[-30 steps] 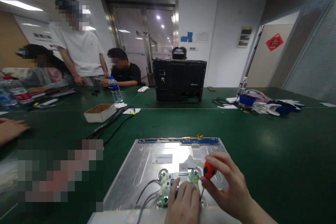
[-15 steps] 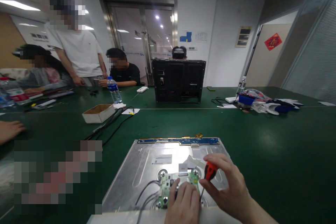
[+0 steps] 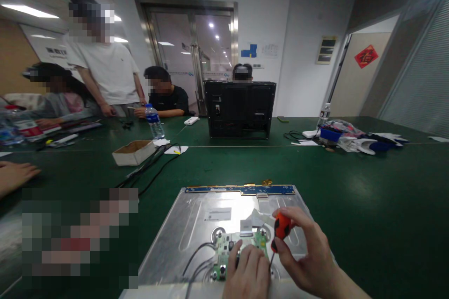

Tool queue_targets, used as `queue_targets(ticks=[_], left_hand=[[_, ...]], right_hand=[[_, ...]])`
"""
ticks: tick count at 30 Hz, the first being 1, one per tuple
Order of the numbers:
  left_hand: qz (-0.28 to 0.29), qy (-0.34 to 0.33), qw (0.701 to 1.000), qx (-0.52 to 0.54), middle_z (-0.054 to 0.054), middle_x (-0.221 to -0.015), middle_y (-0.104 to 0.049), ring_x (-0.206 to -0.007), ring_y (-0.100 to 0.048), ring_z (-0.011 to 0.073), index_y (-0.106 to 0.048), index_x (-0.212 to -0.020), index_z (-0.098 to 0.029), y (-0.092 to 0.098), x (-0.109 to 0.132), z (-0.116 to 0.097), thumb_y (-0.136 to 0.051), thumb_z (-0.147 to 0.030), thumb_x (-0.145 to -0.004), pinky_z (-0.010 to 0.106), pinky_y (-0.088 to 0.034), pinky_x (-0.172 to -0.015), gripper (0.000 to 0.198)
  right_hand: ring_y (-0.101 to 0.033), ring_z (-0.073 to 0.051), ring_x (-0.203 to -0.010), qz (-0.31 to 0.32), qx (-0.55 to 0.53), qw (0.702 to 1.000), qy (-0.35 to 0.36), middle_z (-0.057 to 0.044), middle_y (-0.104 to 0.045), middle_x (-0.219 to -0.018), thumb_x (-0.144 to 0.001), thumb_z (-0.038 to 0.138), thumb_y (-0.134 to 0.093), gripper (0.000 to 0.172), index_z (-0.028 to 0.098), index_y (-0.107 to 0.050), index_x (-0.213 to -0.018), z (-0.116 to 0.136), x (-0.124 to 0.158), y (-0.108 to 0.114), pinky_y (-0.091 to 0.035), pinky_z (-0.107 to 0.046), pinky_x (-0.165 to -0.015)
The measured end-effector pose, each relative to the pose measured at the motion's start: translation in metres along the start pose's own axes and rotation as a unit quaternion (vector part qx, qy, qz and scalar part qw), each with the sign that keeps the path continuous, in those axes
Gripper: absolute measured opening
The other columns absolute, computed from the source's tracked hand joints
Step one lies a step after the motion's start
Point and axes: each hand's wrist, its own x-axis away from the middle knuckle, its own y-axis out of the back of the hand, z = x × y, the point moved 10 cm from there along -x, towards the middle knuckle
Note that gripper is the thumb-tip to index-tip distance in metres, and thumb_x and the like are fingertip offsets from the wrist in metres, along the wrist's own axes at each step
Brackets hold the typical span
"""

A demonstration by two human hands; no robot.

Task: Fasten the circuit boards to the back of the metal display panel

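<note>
A flat metal display panel lies on the table before me, with a green circuit board on its near part. My left hand rests on that board, fingers slightly apart and bent over it, covering much of its near side. To its right, my right hand pinches the red-and-black handle of a screwdriver between thumb and fingers. Its thin shaft points down at the board's right edge, where the tip is hidden behind my left hand. Along the panel's far edge runs a blue circuit strip.
Dark cables lie by an open cardboard box at left. Beyond stand a water bottle and a black monitor-like casing. White gloves and a blue container sit at right. Several people are around the table.
The screwdriver handle has turned a little in my right fingers, and the thumb sits differently on it. My left hand stays on the board. The view has shifted slightly.
</note>
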Motion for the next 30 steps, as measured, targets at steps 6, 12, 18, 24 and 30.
queue_targets(ticks=[6, 12, 18, 24, 30], left_hand=[[0.011, -0.004, 1.000, -0.001, -0.001, -0.075, -0.066, -0.079, -0.065, 0.0178, -0.060, -0.082, -0.021, -0.0002, -0.0014, -0.0009, -0.029, -0.011, -0.105, 0.036, -0.031, -0.107, 0.039], [0.006, 0.000, 1.000, 0.004, -0.001, -0.078, -0.067, -0.080, -0.065, 0.0172, -0.059, -0.082, -0.020, 0.0010, -0.0012, -0.0005, -0.027, -0.010, -0.106, 0.037, -0.033, -0.106, 0.041], [0.024, -0.013, 1.000, -0.004, -0.001, -0.078, -0.067, -0.079, -0.065, 0.0172, -0.060, -0.086, -0.021, -0.0014, 0.0009, -0.0003, -0.037, -0.012, -0.104, 0.036, -0.035, -0.106, 0.030], [0.005, -0.003, 1.000, 0.003, -0.002, -0.076, -0.067, -0.079, -0.064, 0.0169, -0.060, -0.081, -0.021, 0.0005, -0.0010, -0.0001, -0.026, -0.012, -0.107, 0.036, -0.032, -0.106, 0.044], [0.000, 0.003, 1.000, -0.001, -0.001, -0.079, -0.069, -0.079, -0.064, 0.0168, -0.060, -0.078, -0.020, 0.0008, -0.0021, -0.0005, -0.022, -0.014, -0.108, 0.036, -0.031, -0.106, 0.049]], right_hand=[[-0.069, -0.020, -0.079, -0.005, 0.022, 1.000, 0.003, -0.007, -0.065, -0.094, -0.093, 0.017, -0.058, 0.036, 0.020, -0.051, -0.128, -0.0040, 0.0046, -0.0020, -0.061, -0.029, -0.062], [-0.065, -0.018, -0.074, 0.004, 0.056, 0.998, 0.004, -0.007, -0.064, -0.094, -0.091, 0.011, -0.054, 0.039, 0.017, -0.053, -0.130, -0.0005, 0.0038, -0.0027, -0.059, -0.028, -0.061], [-0.066, -0.017, -0.071, 0.004, 0.031, 0.999, 0.005, -0.009, -0.067, -0.094, -0.089, 0.012, -0.049, 0.042, 0.013, -0.050, -0.131, 0.0022, 0.0012, 0.0005, -0.058, -0.026, -0.058], [-0.068, -0.018, -0.072, 0.000, 0.025, 1.000, 0.011, -0.006, -0.067, -0.088, -0.094, 0.019, -0.057, 0.033, 0.017, -0.051, -0.127, 0.0000, 0.0017, -0.0013, -0.058, -0.027, -0.058], [-0.069, -0.019, -0.078, 0.001, 0.065, 0.998, 0.007, -0.009, -0.067, -0.095, -0.093, 0.015, -0.056, 0.037, 0.015, -0.055, -0.129, 0.0009, 0.0041, -0.0005, -0.059, -0.028, -0.064]])
